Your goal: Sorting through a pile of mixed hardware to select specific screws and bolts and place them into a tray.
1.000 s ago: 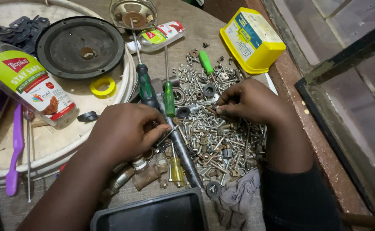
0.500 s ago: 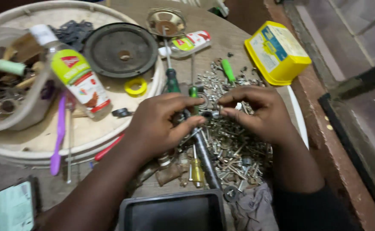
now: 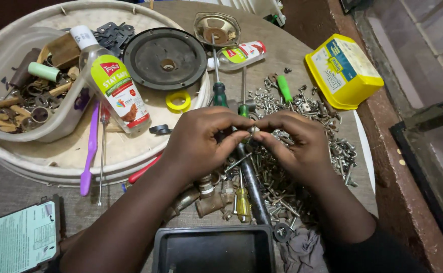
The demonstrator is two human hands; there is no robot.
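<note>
My left hand (image 3: 204, 144) and my right hand (image 3: 294, 141) meet fingertip to fingertip above a heap of screws, nuts and bolts (image 3: 307, 151). Between the pinched fingers sits a small metal fastener (image 3: 253, 130), mostly hidden. Under the hands lie green-handled screwdrivers (image 3: 219, 95) and a long dark tool (image 3: 252, 187). A black rectangular tray (image 3: 214, 250) lies just below my wrists.
A round white tray (image 3: 55, 162) on the left carries a clear bottle with a green label (image 3: 113, 91), a black disc (image 3: 165, 58), a yellow tape ring (image 3: 178, 101) and a plastic tub of odd parts (image 3: 9, 101). A yellow box (image 3: 342, 71) stands at the right.
Both hands rose from the pile and came together, fingertips now pinching a small part between them. The camera view shifted, showing more of the left tray.
</note>
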